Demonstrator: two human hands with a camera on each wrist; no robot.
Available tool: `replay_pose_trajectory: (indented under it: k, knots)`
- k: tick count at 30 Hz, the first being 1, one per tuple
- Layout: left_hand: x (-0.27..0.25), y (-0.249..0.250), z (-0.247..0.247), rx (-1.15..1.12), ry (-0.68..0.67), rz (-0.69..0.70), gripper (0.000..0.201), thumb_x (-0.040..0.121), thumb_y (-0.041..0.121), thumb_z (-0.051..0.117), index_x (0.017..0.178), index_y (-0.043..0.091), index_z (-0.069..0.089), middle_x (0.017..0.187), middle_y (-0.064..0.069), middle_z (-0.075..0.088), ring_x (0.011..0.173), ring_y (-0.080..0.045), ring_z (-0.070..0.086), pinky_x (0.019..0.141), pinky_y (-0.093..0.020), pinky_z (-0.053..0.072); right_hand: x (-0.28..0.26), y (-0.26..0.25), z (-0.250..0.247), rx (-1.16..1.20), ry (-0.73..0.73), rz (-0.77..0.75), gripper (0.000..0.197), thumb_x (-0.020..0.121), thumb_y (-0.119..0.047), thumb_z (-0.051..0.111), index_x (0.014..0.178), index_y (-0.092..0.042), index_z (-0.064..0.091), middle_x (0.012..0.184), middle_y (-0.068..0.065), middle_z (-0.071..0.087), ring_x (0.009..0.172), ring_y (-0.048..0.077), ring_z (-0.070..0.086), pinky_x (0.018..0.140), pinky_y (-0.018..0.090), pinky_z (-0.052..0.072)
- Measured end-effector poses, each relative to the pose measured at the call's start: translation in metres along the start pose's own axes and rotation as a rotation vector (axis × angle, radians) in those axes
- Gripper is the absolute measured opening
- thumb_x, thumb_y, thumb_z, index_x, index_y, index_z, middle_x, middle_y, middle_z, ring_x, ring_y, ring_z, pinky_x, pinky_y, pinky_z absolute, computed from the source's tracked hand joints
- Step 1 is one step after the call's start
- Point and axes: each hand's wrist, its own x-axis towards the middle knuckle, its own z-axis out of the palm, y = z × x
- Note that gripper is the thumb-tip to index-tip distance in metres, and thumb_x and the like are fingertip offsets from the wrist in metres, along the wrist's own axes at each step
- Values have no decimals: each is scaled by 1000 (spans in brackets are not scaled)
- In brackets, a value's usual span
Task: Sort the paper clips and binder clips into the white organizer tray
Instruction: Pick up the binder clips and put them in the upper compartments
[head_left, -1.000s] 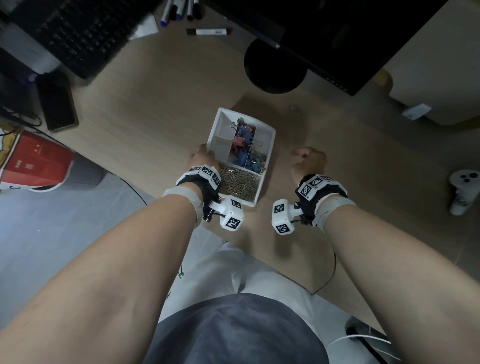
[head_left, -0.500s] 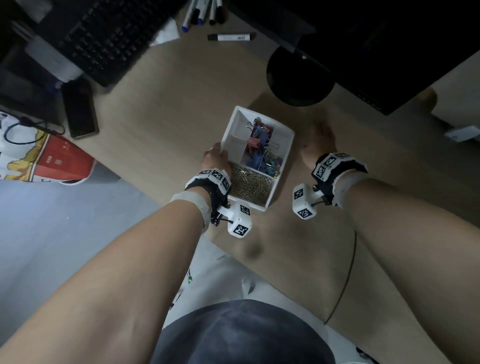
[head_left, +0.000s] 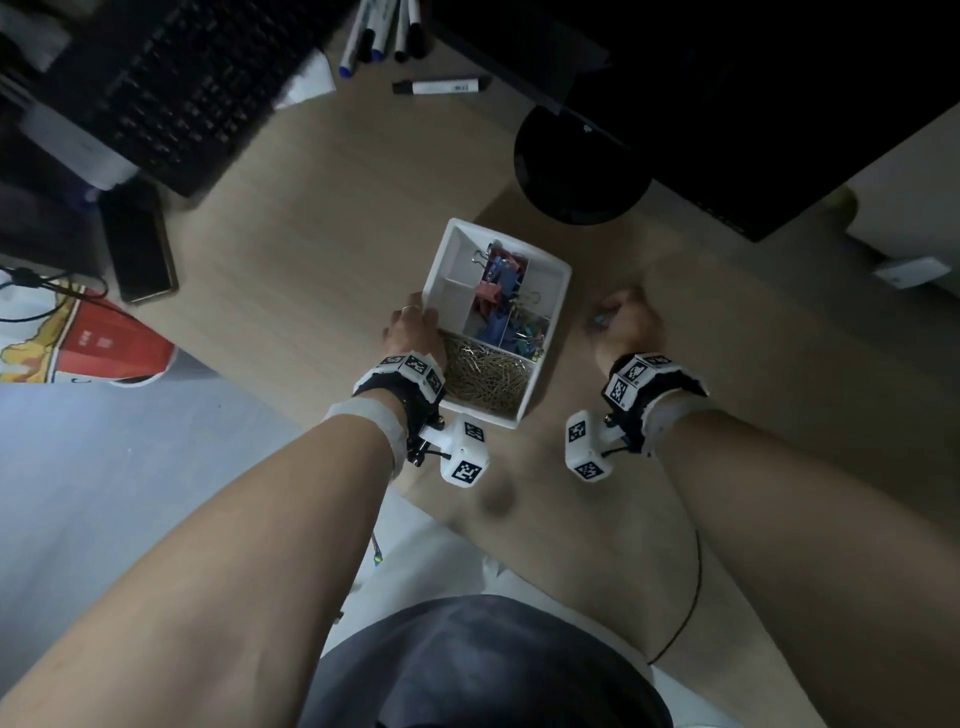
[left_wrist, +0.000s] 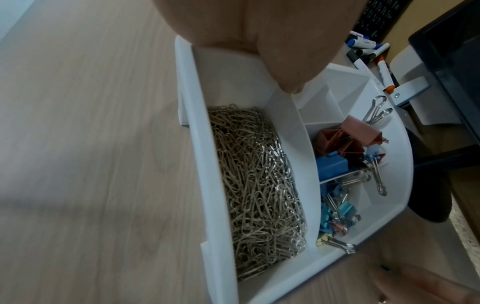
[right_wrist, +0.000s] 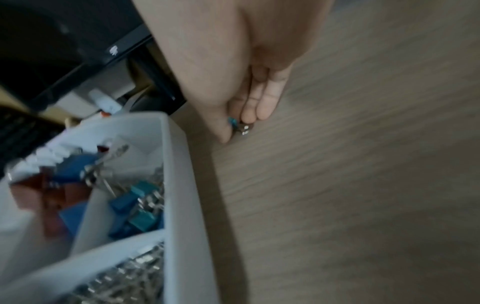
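The white organizer tray (head_left: 557, 291) (left_wrist: 205, 156) (right_wrist: 179, 185) stands mid-desk. Its near compartment is full of gold paper clips (head_left: 485, 375) (left_wrist: 262, 185); the compartments behind hold red, blue and teal binder clips (head_left: 501, 299) (left_wrist: 345, 148) (right_wrist: 78, 185). My left hand (head_left: 413, 332) holds the tray's left wall, thumb (left_wrist: 288, 67) over the rim. Just right of the tray, my right hand (head_left: 626, 325) (right_wrist: 236, 127) pinches a small teal binder clip (head_left: 602, 318) (right_wrist: 232, 121) between thumb and fingertips, low over the desk.
A black monitor and its round base (head_left: 576, 171) stand behind the tray. A keyboard (head_left: 171, 88), a phone (head_left: 137, 244) and several markers (head_left: 436, 87) lie at the back left. A red paper cup (head_left: 98, 343) lies at the left edge. Bare wood stretches to the right.
The right hand reached forward beside the tray, then came back a little, and now pinches a teal binder clip. The left hand stays on the tray's left wall.
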Motion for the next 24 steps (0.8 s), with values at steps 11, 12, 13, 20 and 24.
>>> replay_pose_trajectory:
  k: [11, 12, 13, 20, 24]
  knots:
    - [0, -9, 0, -16, 1, 39, 36, 101, 15, 34, 135, 6, 40, 133, -19, 49, 122, -37, 45, 104, -45, 36, -53, -15, 12, 132, 21, -116, 29, 86, -29, 73, 113, -25, 64, 111, -3, 68, 99, 18, 66, 87, 34, 54]
    - [1, -11, 1, -18, -5, 40, 36, 101, 15, 34, 135, 6, 40, 133, -19, 50, 123, -36, 45, 104, -45, 36, -57, -10, 10, 111, -25, -96, 30, 88, -26, 70, 117, -23, 62, 114, -1, 67, 101, 20, 65, 90, 36, 53]
    - [1, -11, 0, -42, -8, 31, 36, 101, 16, 33, 135, 6, 40, 133, -19, 50, 123, -35, 46, 105, -44, 35, -60, -4, 6, 81, -95, -76, 36, 89, -25, 68, 123, -21, 59, 119, 1, 65, 104, 21, 64, 93, 36, 51]
    - [-1, -1, 8, -33, -87, 58, 39, 101, 20, 33, 139, 14, 41, 131, -15, 54, 120, -30, 50, 100, -36, 33, -68, 14, -24, 51, -145, -4, 71, 93, -19, 65, 154, -18, 28, 156, 6, 39, 139, 25, 43, 111, 32, 36]
    - [-17, 11, 37, 67, -130, 44, 44, 98, 37, 39, 133, 12, 50, 135, -19, 51, 125, -37, 46, 105, -44, 35, -63, 36, -35, 31, -112, 0, 65, 98, -22, 56, 156, -19, 26, 158, 7, 37, 143, 28, 38, 116, 37, 35]
